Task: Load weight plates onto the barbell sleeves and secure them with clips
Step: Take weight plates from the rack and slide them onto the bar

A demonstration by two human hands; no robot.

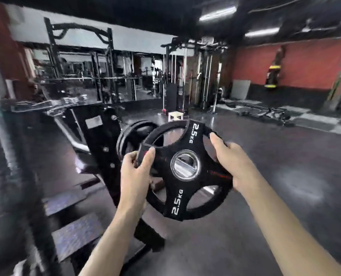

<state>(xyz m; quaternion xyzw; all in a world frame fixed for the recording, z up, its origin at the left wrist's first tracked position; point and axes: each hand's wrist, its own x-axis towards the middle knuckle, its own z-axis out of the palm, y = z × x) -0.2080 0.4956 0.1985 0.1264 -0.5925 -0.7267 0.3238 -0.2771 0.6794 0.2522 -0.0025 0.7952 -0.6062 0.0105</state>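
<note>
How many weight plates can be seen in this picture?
2. The 2.5 kg plate is held by the left hand and right hand. A larger plate stands behind it. Others may be hidden.

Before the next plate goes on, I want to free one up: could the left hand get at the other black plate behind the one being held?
Probably not yet: the left hand grips the 2.5 kg plate, which covers much of the plate behind.

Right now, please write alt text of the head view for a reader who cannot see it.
Both hands, left hand and right hand, grip a black 2.5 kg plate by its rim, upright, in a gym. Behind it sits another black plate beside a black rack upright.
</note>
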